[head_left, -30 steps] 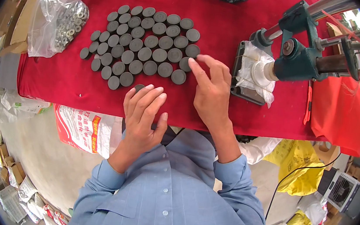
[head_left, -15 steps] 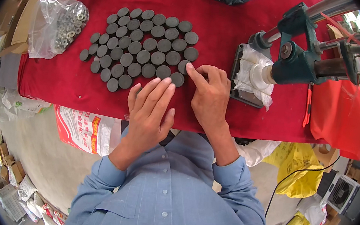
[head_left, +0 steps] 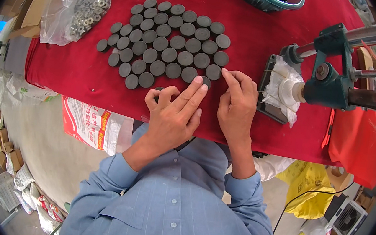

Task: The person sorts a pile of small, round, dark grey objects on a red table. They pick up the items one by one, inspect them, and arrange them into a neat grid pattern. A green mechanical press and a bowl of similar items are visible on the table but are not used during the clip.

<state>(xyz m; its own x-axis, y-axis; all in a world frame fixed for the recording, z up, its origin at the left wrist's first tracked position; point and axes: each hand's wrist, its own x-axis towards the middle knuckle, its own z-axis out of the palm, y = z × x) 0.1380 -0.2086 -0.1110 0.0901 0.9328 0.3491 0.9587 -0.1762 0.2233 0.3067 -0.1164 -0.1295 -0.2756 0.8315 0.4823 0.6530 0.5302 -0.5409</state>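
Many dark grey round discs (head_left: 169,55) lie flat in a loose cluster on the red cloth. My left hand (head_left: 172,113) is over the near edge of the cluster, two fingers stretched onto a partly covered disc (head_left: 206,81). Its other fingers are bent beside another disc (head_left: 158,89), mostly hidden beneath them. On the right, my right hand (head_left: 238,107) rests with its index fingertip against the edge of a disc (head_left: 213,72); its other fingers are bent and the thumb is apart. Neither hand grasps anything.
A green hand press (head_left: 333,82) with a white-wrapped base (head_left: 281,83) stands close right of my right hand. A clear bag of metal nuts (head_left: 73,13) lies at left. A teal basin (head_left: 273,2) sits at the back; a red bag (head_left: 361,145) hangs over the right edge.
The view has shifted, so the table things sit further right. My left fingers have moved onto the near right disc, and another disc shows under the bent fingers. My right hand stays beside the cluster.
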